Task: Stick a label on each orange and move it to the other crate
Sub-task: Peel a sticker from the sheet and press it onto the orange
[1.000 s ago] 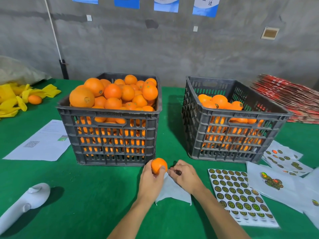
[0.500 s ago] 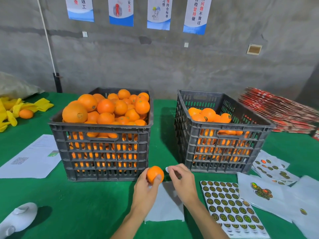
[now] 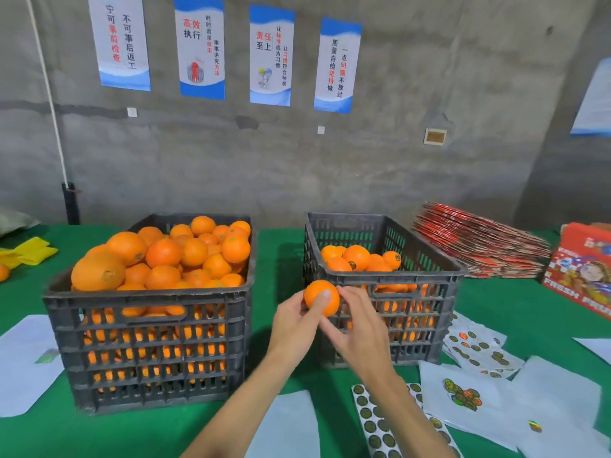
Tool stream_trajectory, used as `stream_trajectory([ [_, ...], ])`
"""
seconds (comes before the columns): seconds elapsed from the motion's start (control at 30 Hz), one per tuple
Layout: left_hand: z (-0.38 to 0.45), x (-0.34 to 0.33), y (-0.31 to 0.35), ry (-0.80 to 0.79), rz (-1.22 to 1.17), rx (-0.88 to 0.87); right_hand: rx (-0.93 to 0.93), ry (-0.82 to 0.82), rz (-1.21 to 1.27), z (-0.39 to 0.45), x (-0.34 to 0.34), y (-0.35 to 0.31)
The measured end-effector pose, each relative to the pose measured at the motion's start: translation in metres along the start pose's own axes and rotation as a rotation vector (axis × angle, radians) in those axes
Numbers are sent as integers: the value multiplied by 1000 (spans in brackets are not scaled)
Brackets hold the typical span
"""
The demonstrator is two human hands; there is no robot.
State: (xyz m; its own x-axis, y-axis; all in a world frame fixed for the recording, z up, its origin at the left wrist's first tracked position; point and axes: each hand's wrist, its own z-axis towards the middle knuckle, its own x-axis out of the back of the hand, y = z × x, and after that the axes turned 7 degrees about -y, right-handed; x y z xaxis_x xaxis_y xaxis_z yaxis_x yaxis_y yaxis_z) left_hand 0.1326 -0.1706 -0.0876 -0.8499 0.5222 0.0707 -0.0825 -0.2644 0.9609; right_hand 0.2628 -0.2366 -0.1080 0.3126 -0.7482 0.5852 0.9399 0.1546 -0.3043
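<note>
Head cam: green table (image 3: pixel 284 259) runs the full width w/ a grey concrete wall (image 3: pixel 429 94) behind, four blue-and-white posters (image 3: pixel 201 47) hung on it. Left crate (image 3: pixel 148 352), dark plastic, is heaped w/ oranges above its rim. Right crate (image 3: pixel 416 285), same type, is only part full; some oranges in it show round dark labels. Stack of red flat cartons (image 3: pixel 479 242) lies behind the right crate, and a red fruit box (image 3: pixel 582 269) sits at the far right edge. White paper sheet (image 3: pixel 23 365) lies left of the left crate. Sticker sheets (image 3: pixel 383 424) w/ rows of round dark labels lie at lower right, beside more white backing sheets (image 3: pixel 463 395) w/ just a few stickers left.

Both forearms reach up from the bottom centre. Left hand (image 3: pixel 294 322) grips one orange (image 3: pixel 321 297) from the left side, thumb across its front. Right hand (image 3: pixel 360 328) is on the orange's right side, fingers curled against it; can't tell if a label sits under them. Orange is held in the air betw. the two crates, just in front of the right crate's near-left corner, above table level.
</note>
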Motion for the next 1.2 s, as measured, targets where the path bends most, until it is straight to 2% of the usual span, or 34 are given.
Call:
stream_trajectory([
  [0.1, 21, -12, 28, -47, -4, -32, 14, 55, -107, 30, 19, 15],
  [0.2, 37, -14, 49, -69, 54, -74, -85, 86, -197, 57, 33, 36],
  [0.33, 39, 11, 61, 1, 264, -106, -260, 74, -298, 84, 45, 73],
  [0.47, 37, 57, 63, 93, 320, -137, -477, -21, -336, 98, 37, 94],
  [0.53, 36, 80, 65, 152, 329, -160, -501, -30, -353, 100, 26, 88],
  [0.63, 35, 116, 65, 236, 446, -200, -351, -10, -283, 99, 6, 63],
  [0.77, 35, 168, 65, 379, 876, -216, -64, 36, -204, 91, -28, 21],
  [0.83, 35, 197, 66, 481, 1115, -123, 47, 18, -178, 84, -48, 1],
  [0.9, 34, 225, 65, 572, 1256, 47, 105, -23, -141, 75, -69, -17],
  [0.97, 35, 250, 65, 608, 1236, 211, 144, -47, -107, 66, -87, -32],
  [1.03, 38, 269, 63, 592, 1183, 297, 148, -83, -97, 59, -99, -45],
  [1.2, 41, 286, 56, 531, 1290, 349, 73, -161, -32, 45, -113, -63],
])
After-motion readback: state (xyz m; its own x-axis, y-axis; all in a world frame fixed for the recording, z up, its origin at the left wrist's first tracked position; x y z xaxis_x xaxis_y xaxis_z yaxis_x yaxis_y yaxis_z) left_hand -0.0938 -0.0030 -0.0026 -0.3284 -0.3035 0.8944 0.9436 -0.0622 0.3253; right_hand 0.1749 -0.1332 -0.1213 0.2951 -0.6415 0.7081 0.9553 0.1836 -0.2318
